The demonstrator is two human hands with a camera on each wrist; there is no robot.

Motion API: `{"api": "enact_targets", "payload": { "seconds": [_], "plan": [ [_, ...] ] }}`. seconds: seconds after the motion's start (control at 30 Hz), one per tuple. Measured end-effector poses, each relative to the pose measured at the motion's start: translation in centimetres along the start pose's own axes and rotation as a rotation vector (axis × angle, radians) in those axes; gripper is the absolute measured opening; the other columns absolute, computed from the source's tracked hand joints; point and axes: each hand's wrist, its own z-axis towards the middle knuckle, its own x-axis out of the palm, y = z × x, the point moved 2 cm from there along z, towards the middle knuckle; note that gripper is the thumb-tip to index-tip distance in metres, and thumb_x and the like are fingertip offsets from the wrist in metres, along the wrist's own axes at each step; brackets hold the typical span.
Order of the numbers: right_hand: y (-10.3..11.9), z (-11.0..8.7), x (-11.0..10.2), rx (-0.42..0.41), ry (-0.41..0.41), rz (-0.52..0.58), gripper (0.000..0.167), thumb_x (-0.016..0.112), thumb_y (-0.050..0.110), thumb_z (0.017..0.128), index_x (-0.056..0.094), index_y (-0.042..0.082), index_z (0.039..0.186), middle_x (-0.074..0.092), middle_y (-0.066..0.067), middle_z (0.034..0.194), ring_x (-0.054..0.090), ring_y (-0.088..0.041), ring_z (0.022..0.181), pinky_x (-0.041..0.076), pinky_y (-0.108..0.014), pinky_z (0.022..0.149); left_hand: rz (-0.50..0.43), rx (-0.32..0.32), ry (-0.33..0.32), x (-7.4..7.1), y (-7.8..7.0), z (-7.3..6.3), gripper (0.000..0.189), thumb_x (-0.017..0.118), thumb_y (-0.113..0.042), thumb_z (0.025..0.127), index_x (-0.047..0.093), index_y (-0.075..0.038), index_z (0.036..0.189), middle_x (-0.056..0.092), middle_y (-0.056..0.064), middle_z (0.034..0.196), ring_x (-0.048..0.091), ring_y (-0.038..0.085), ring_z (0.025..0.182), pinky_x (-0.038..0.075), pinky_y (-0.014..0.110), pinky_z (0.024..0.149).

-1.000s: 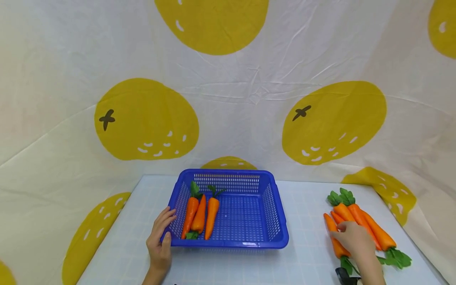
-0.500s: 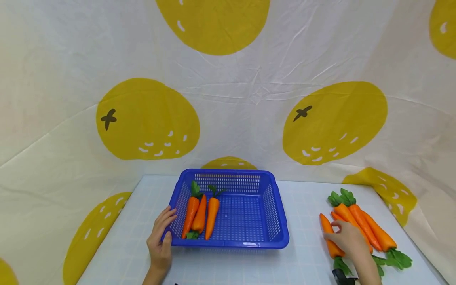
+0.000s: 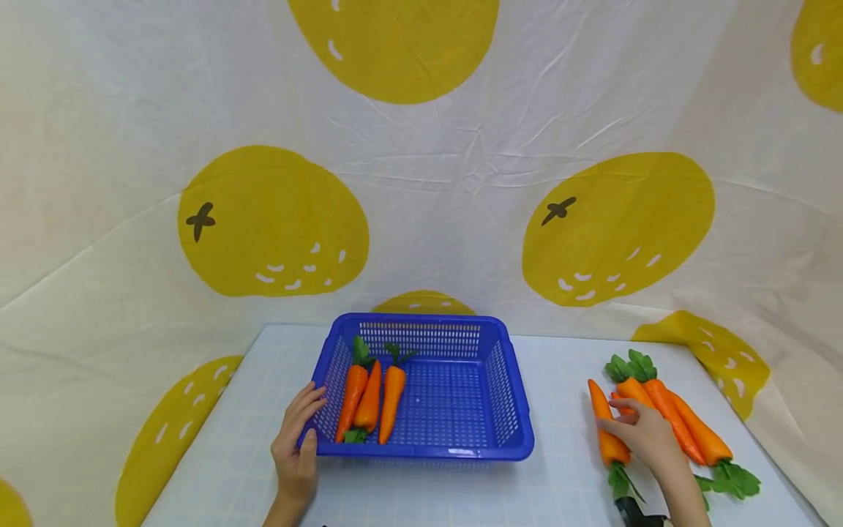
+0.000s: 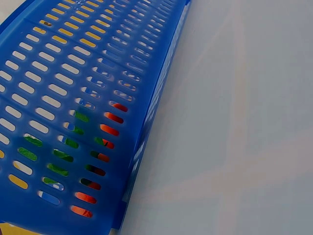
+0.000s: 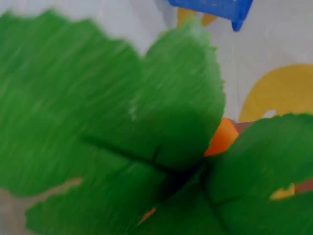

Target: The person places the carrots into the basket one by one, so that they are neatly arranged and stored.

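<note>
My left hand [image 3: 296, 450] holds the near left corner of a blue plastic basket [image 3: 454, 451], fingers over its side and thumb at the front. Inside it, along the left, lie three carrots [image 3: 391, 395] with green tops. At the right of the table, my right hand [image 3: 648, 439] pinches an orange carrot [image 3: 596, 399], whose tip points away from me. Its leaves [image 5: 112, 98] fill most of the right wrist view and hide the fingers. Slotted basket wall [image 4: 63, 98] takes up the left of the left wrist view; the left hand is barely seen there.
Several more carrots [image 3: 698, 424] lie in a pile right of the right hand, partly behind it. A pale checked cloth [image 3: 553, 380] covers the table. Behind hangs a white curtain [image 3: 448, 234] with yellow fruit prints.
My right hand has moved left with the carrot, drawing it away from the pile, and the carrot's tip has shifted farther from me. The left hand and basket stay put.
</note>
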Motion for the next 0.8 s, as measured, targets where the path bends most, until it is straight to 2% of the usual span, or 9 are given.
{"api": "enact_targets", "payload": {
  "seconds": [0.1, 0.3, 0.47, 0.57, 0.67, 0.8],
  "plan": [
    [0.2, -0.1, -0.1, 0.007, 0.008, 0.089, 0.081, 0.076, 0.05, 0.081, 0.05, -0.005, 0.136, 0.066, -0.028, 0.11, 0.062, -0.025, 0.087, 0.057, -0.034, 0.068, -0.009, 0.009, -0.004, 0.0, 0.1, 0.0, 0.037, 0.042, 0.006, 0.087, 0.064, 0.013, 0.116, 0.06, 0.031, 0.124, 0.046, 0.041, 0.131, 0.031, 0.032, 0.116],
    [0.8, -0.6, -0.4, 0.027, 0.037, 0.303, 0.083, 0.075, 0.047, 0.084, 0.044, -0.003, 0.142, 0.069, -0.014, 0.106, 0.062, -0.018, 0.086, 0.059, -0.034, 0.072, -0.023, 0.022, -0.009, 0.0, 0.1, -0.1, 0.036, 0.042, 0.006, 0.087, 0.064, 0.013, 0.115, 0.06, 0.032, 0.124, 0.046, 0.042, 0.131, 0.032, 0.033, 0.116],
    [1.6, -1.2, -0.5, 0.02, 0.085, 0.439, 0.081, 0.07, 0.044, 0.089, 0.038, 0.0, 0.149, 0.062, -0.014, 0.124, 0.063, -0.015, 0.091, 0.059, -0.032, 0.077, -0.026, 0.024, -0.01, 0.0, 0.1, 0.0, 0.036, 0.042, 0.006, 0.087, 0.064, 0.013, 0.115, 0.06, 0.032, 0.124, 0.046, 0.042, 0.131, 0.032, 0.033, 0.116],
    [2.0, -1.5, -0.7, -0.006, 0.133, 0.54, 0.077, 0.066, 0.04, 0.094, 0.033, 0.001, 0.151, 0.057, -0.007, 0.127, 0.061, -0.014, 0.095, 0.058, -0.03, 0.081, -0.019, 0.014, -0.002, 0.0, 0.0, 0.0, 0.037, 0.043, 0.005, 0.087, 0.064, 0.013, 0.116, 0.06, 0.031, 0.125, 0.046, 0.041, 0.131, 0.032, 0.032, 0.115],
    [2.7, -1.9, -1.1, -0.038, 0.184, 0.677, 0.058, 0.061, 0.034, 0.097, 0.042, 0.012, 0.147, 0.058, 0.005, 0.121, 0.062, -0.014, 0.098, 0.057, -0.031, 0.084, -0.021, 0.016, -0.004, 0.0, 0.0, 0.1, 0.037, 0.042, 0.006, 0.087, 0.064, 0.013, 0.116, 0.06, 0.031, 0.124, 0.046, 0.042, 0.131, 0.032, 0.032, 0.116],
    [4.0, -2.3, -1.8, -0.098, 0.256, 0.85, 0.026, 0.055, 0.025, 0.101, 0.055, 0.026, 0.127, 0.062, 0.009, 0.113, 0.066, -0.015, 0.098, 0.057, -0.033, 0.085, -0.025, 0.022, -0.007, 0.0, 0.0, 0.2, 0.036, 0.042, 0.005, 0.087, 0.064, 0.013, 0.115, 0.06, 0.032, 0.124, 0.046, 0.043, 0.131, 0.032, 0.033, 0.116]
  ]
}}
